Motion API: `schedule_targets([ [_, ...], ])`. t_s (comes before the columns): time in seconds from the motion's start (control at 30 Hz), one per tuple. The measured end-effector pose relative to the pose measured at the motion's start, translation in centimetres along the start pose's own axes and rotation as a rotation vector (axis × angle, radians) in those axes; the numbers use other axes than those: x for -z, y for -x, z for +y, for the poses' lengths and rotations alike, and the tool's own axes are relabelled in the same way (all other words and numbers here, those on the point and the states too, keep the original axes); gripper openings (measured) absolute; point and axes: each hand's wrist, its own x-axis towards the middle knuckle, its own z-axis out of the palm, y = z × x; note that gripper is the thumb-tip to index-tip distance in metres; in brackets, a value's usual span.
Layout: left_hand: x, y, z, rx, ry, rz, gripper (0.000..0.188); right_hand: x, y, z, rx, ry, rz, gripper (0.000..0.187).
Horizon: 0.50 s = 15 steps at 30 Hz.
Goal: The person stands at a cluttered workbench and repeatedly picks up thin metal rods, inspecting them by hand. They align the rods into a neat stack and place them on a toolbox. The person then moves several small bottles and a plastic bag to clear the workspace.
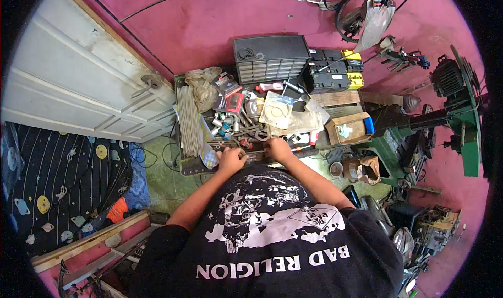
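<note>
Both of my hands are at the front edge of a cluttered workbench (196,167). My left hand (232,159) is closed, its fingers curled at the edge; what it may hold is hidden. To its right, my right hand (278,149) also has curled fingers, and I cannot make out anything in them. Just beyond the right hand lies a metal ring-shaped tool end (261,135). Sockets and metal hand tools (224,126) are heaped ahead of my left hand. A screwdriver (301,148) lies right of my right hand.
A bundle of thin rods (187,122) lies along the bench's left side. Behind the tools stands a black drawer cabinet (271,49), with black-and-yellow cases (330,70) beside it. An open cardboard box (349,129) sits at right, near a green machine (463,114). A white door (84,78) stands left.
</note>
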Motion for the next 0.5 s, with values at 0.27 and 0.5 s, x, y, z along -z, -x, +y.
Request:
schedule_targets([
  [0.27, -1.9, -0.2, 1.6, 0.081, -0.162, 0.027, 0.029, 1.0, 2.2, 1.8, 0.122, 0.427, -0.137, 0.015],
  [0.5, -2.4, -0.2, 1.1, 0.308, -0.202, 0.011, 0.024, 3.3, 2.8, 2.8, 0.088, 0.327, -0.040, 0.019],
])
